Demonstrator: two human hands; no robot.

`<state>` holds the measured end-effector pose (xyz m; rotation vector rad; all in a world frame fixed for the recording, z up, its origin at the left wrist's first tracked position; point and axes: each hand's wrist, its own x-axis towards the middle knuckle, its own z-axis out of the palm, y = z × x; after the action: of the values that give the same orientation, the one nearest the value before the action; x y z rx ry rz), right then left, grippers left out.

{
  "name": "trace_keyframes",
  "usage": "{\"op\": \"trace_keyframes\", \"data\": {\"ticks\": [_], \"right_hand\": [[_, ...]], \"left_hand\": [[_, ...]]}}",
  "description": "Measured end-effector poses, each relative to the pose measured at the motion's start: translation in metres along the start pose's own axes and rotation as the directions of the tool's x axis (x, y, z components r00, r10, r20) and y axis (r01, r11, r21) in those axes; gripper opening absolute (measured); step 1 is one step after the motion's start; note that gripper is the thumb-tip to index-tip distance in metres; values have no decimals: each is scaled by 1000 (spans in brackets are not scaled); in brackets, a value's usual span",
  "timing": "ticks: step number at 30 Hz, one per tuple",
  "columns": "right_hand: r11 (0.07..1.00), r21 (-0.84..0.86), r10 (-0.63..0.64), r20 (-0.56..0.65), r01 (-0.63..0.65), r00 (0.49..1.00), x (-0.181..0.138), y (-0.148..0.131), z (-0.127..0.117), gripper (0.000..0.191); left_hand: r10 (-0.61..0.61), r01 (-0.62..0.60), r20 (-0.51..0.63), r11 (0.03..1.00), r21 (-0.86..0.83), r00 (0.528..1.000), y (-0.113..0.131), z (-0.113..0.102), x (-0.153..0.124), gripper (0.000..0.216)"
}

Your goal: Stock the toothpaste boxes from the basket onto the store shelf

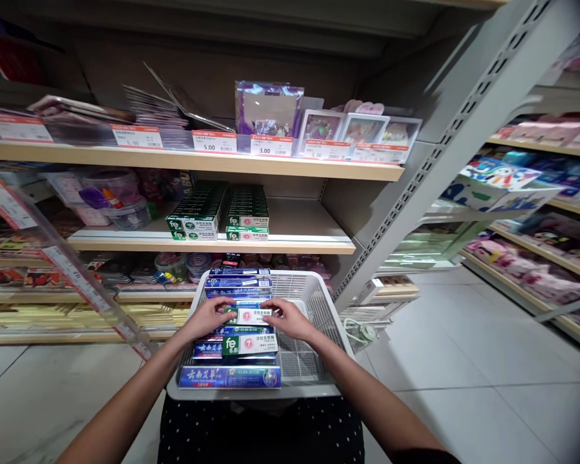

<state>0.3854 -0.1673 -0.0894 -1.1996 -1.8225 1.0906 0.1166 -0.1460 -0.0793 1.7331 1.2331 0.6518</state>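
Note:
A white plastic basket (pixel 319 303) rests on my lap and holds several toothpaste boxes. My left hand (pixel 207 317) and my right hand (pixel 290 318) grip the two ends of a green and white toothpaste box (pixel 249 315) over the basket. Another green and white box (pixel 249 344) lies just below it. Blue toothpaste boxes (pixel 229 377) are stacked underneath. On the middle shelf (pixel 299 245) ahead stand stacks of the same green boxes (pixel 217 216).
Shelves run along the left with price tags (pixel 214 142) and packaged goods on the upper shelf (pixel 183 161). A clear price rail (pixel 67 270) juts out at the left. A grey upright (pixel 444 154) rises at the right, with more shelves beyond. The floor is grey tile (pixel 464 361).

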Motion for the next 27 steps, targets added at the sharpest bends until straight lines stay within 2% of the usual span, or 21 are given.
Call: {"op": "trace_keyframes", "data": {"ticks": [3,7,10,15,20,27], "right_hand": [[985,162,70,-58,-60,996,0,8,5,35],[965,258,87,-126,-52,988,0,12,9,32],[964,263,82,-176,-33,981,1,12,8,29],[964,261,112,-215,-53,970,2,11,7,32],[916,386,206,-229,-106,951,5,20,7,41],[794,576,328,-138,-194,935,6,35,6,40]], "left_hand": [[-81,74,-28,978,-193,996,-7,2,2,56],[-69,76,35,949,-306,997,-8,1,-4,66],[-67,77,43,946,-314,997,-5,0,-8,69],[-90,82,-16,956,-280,996,-8,3,-6,64],[-86,56,-83,949,-311,993,-17,7,-2,57],[-76,53,-70,957,-286,995,-14,5,-4,51]]}}
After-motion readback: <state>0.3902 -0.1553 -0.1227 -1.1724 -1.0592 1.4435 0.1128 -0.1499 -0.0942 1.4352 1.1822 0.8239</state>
